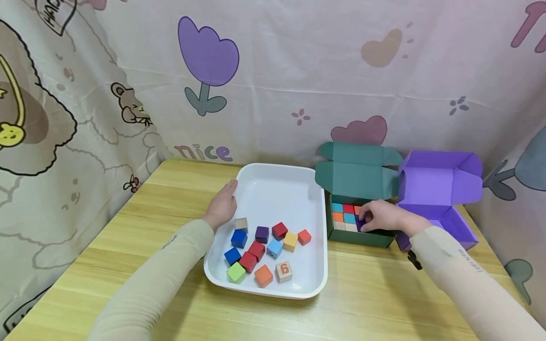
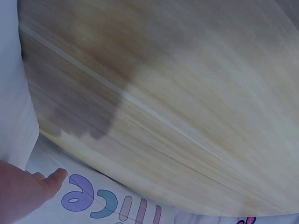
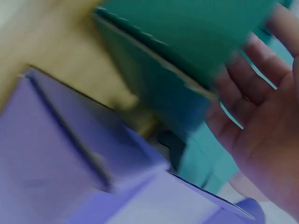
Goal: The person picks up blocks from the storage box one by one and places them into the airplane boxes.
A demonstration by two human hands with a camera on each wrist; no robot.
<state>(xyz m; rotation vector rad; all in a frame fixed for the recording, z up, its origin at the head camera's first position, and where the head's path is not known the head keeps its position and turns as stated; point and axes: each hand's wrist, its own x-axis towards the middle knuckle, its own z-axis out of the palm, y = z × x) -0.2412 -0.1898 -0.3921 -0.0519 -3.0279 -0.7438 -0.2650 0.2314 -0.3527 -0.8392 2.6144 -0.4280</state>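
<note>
My left hand (image 1: 222, 206) rests against the left rim of a white tray (image 1: 279, 177), fingers extended along it. In the left wrist view only part of this hand (image 2: 30, 191) shows beside the tray's wall (image 2: 16, 93). Several coloured cubes lie scattered in the tray, among them a lime green cube (image 1: 236, 273) and a wooden cube (image 1: 284, 271) with a printed character. My right hand (image 1: 381, 217) reaches into an open green box (image 1: 362, 238) and pinches a purple cube (image 1: 360, 224), partly hidden by the fingers. Rows of cubes (image 1: 343, 216) fill the box's left side.
An open purple box (image 1: 462, 229) stands right of the green one, close to my right wrist. Both lids are raised at the back. Behind the wooden table (image 1: 170, 203) hangs a printed cloth (image 1: 277, 61).
</note>
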